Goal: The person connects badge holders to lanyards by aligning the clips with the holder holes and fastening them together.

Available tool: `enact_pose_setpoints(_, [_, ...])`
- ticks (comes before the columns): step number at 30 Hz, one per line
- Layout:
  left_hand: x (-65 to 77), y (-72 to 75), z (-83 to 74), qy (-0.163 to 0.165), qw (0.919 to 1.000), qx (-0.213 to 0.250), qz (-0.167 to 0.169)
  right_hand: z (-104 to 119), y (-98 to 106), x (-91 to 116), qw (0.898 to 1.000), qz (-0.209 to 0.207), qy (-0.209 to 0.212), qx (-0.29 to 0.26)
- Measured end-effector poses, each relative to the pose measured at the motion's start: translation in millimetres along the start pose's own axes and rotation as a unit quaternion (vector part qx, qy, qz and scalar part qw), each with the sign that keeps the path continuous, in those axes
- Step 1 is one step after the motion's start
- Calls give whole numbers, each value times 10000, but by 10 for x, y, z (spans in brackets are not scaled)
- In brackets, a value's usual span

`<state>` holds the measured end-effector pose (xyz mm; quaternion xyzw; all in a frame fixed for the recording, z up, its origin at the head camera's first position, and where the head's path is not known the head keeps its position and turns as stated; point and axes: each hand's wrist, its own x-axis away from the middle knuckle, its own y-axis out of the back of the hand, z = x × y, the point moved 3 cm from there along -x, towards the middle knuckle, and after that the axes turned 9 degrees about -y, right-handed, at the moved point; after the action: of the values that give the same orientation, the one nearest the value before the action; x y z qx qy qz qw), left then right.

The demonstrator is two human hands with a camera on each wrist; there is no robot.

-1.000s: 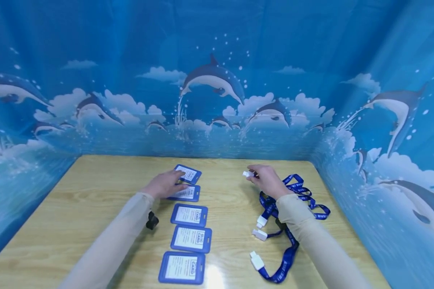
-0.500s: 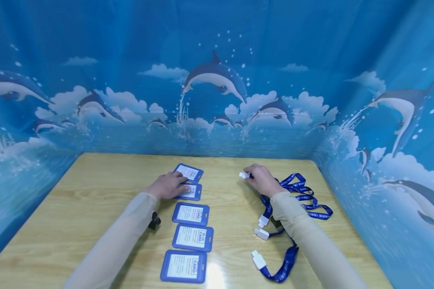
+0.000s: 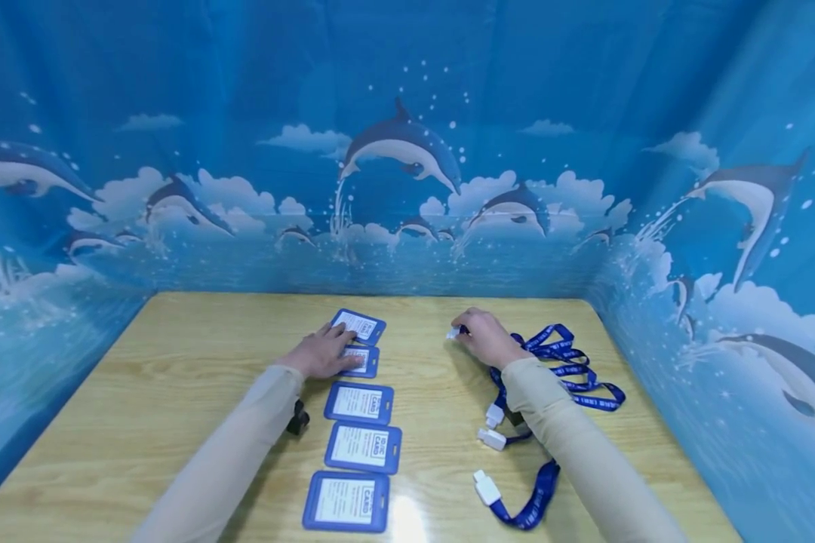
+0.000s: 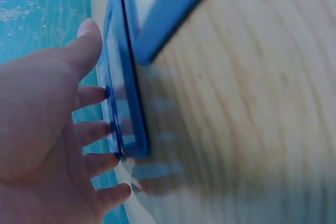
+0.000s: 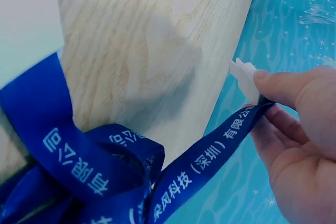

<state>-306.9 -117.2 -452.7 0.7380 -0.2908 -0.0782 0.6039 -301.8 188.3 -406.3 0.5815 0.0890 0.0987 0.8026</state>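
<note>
My left hand [image 3: 319, 353] reaches over the far end of a column of blue ID card holders. Its fingertips touch the farthest card holder [image 3: 367, 327], which sits at a slant, while the thumb lies over the second card holder [image 3: 369, 365]. Seen in the left wrist view, the fingers are spread and not wrapped round anything. My right hand [image 3: 487, 337] pinches the white plastic clip [image 5: 247, 81] of a blue lanyard [image 5: 202, 163] between thumb and fingers. The printed strap runs from the clip down to the pile, and the clip points left, raised over the table.
Three more card holders, including the nearest one [image 3: 345, 501], lie in line toward me. Beneath and beside my right forearm are more blue lanyards [image 3: 570, 369], with white clips such as the nearest clip [image 3: 487, 489]. A dolphin-printed curtain [image 3: 407, 260] borders the wooden table [image 3: 197, 332].
My left hand has slid slightly right, and the farthest card holder has shifted right with it. My right hand has moved a little left with the lanyard clip.
</note>
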Motion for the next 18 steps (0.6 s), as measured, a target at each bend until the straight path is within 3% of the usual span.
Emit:
enact_pose_setpoints(10, [-18, 2, -66, 180, 9998, -65, 77, 22, -49, -31, 9998, 55, -57, -185])
enact_pose_setpoints(18, [-9, 27, -85, 31, 9998, -68, 204, 74, -70, -52, 9991, -168, 110, -360])
